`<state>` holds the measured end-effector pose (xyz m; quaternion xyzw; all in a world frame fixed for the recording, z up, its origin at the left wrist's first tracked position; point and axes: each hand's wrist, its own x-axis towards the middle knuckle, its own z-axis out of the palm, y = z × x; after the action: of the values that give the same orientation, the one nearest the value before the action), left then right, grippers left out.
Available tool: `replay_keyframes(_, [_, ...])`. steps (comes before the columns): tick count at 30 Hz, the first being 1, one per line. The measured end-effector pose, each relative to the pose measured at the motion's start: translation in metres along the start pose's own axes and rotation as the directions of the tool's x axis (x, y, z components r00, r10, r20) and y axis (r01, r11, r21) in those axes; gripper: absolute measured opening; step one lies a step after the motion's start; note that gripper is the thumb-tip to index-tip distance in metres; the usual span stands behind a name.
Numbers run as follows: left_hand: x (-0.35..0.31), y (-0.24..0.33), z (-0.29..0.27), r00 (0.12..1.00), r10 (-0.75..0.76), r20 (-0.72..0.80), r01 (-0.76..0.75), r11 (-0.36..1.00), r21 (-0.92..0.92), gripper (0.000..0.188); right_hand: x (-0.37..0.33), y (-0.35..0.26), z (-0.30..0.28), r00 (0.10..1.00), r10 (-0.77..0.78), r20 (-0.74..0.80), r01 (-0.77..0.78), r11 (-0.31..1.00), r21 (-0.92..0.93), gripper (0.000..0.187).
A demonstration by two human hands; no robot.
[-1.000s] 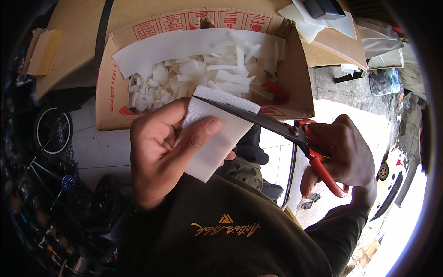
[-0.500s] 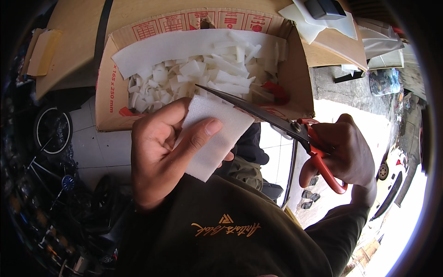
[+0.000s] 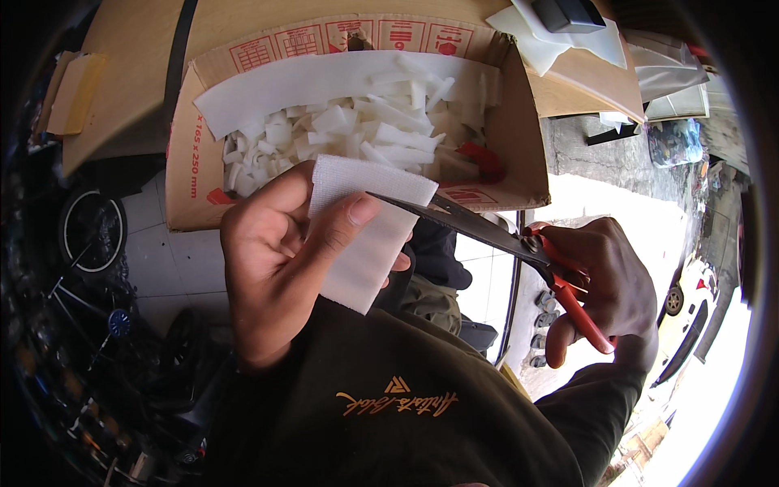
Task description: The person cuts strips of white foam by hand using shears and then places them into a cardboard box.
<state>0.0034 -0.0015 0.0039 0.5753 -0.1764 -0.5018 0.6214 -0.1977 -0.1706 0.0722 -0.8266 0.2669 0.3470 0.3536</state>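
My left hand (image 3: 272, 260) pinches a white rectangular piece of mesh-textured sheet (image 3: 365, 252), thumb on its face and fingers behind it. In my right hand (image 3: 608, 284) is a pair of scissors (image 3: 479, 227) with red handles and dark blades. The blades are parted around the sheet's upper right part, one lying across its face with the tip near my left thumb. Beyond the hands is a cardboard box (image 3: 519, 138) with many white offcuts (image 3: 341, 130) inside. A long white strip (image 3: 276, 81) lies along its far wall.
The box rests against a wooden table (image 3: 130, 73). Folded white sheets and a dark block (image 3: 568, 15) are at the table's right. A wheel (image 3: 93, 230) and dark clutter fill the left. Sandals (image 3: 542, 321) lie on the floor at right.
The scissors have come down and left, so the blades now straddle the sheet instead of passing above its top edge. My left hand has turned the sheet more upright.
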Motion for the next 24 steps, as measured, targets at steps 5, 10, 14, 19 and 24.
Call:
replay_keyframes(5, [-0.001,0.0,-0.001,0.999,-0.001,0.036,0.001,1.0,0.003,0.027,0.0,0.003,0.007,0.964,-0.231,-0.133,0.185,0.939,-0.291,0.112])
replay_keyframes(10, [-0.002,0.0,-0.001,1.0,0.006,-0.007,-0.006,1.0,0.01,0.027,0.003,0.007,0.014,0.889,-0.369,-0.272,0.257,0.893,-0.37,0.1])
replay_keyframes(14, [0.0,0.001,-0.001,1.0,-0.002,0.01,0.002,1.0,0.007,0.028,0.003,-0.003,0.014,0.926,-0.162,-0.342,0.11,0.98,-0.167,0.074])
replay_keyframes(19, [0.001,0.0,-0.002,1.0,-0.01,0.022,0.01,1.0,0.013,0.029,0.007,-0.001,0.012,0.943,-0.09,-0.319,0.064,0.994,-0.093,0.059])
replay_keyframes(24, [-0.001,0.001,-0.003,1.0,-0.028,0.0,0.028,0.999,0.015,0.031,0.006,0.002,0.006,0.978,-0.074,-0.193,0.058,0.994,-0.088,0.076])
